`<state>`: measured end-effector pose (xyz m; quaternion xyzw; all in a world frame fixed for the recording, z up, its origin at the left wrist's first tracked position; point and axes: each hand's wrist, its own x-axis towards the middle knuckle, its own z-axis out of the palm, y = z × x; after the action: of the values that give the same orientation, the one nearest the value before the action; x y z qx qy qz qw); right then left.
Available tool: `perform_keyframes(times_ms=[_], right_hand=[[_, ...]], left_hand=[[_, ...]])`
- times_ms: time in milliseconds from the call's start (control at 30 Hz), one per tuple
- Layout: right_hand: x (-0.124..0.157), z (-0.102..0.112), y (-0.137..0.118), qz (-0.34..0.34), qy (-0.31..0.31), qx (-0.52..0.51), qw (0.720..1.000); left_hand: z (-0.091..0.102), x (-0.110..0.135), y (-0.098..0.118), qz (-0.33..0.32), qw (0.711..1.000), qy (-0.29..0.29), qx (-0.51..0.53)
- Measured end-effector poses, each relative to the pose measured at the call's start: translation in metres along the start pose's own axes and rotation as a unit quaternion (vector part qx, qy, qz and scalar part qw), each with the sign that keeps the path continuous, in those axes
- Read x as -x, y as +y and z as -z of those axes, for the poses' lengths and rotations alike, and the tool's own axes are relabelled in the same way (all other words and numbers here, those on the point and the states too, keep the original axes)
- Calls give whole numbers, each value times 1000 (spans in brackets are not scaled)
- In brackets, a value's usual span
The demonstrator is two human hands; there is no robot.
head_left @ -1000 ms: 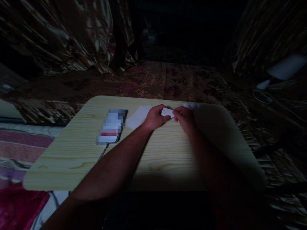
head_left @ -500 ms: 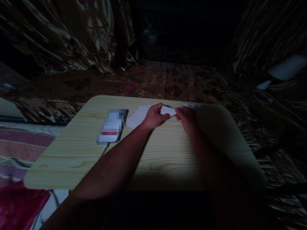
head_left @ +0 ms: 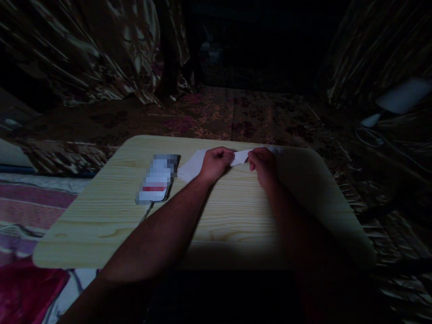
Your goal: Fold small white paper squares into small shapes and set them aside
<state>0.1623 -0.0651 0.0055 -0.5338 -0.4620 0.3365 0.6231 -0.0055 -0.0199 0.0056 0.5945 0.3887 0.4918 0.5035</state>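
Note:
A small folded piece of white paper is stretched between my two hands, above the far part of the wooden table. My left hand is closed on its left end, thumb and fingers pinching it. On the right end, my right hand pinches the paper between thumb and fingers. Just left of my left hand lies a stack of white paper sheets, partly covered by that hand. Behind my right hand, small white folded paper pieces sit near the far edge, mostly hidden and dim.
A phone with a blurred screen lies on the table's left side, a cable running from its lower end. Patterned fabric spreads beyond the far edge. At the right stands a white lamp. Striped bedding is at the left.
The folded paper has turned and shows a different shape between my hands. My left thumb has drawn in against my fingers, covering more of its left end.

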Motion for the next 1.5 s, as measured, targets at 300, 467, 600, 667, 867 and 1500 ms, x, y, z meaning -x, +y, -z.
perform_keyframes(times_ms=[300, 467, 600, 667, 867, 1500], right_hand=[[2, 0, -4, -22, -28, 40, 999], [4, 2, -9, -37, -55, 58, 996], [4, 2, -11, -45, -61, 56, 996], [5, 1, -10, -51, -58, 44, 996], [6, 1, -10, -55, -72, 25, 996], [8, -4, -9, -68, -100, 37, 992]], left_hand=[[-2, 2, 2, 6, 1000, 21, 0], [-5, 4, 2, 17, 1000, 2, -4], [-6, 5, 1, 15, 1000, -14, 8], [-6, 5, 1, 14, 1000, -18, 8], [-6, 6, 4, 14, 1000, -23, 2], [-7, 8, 0, 22, 998, -60, 14]])
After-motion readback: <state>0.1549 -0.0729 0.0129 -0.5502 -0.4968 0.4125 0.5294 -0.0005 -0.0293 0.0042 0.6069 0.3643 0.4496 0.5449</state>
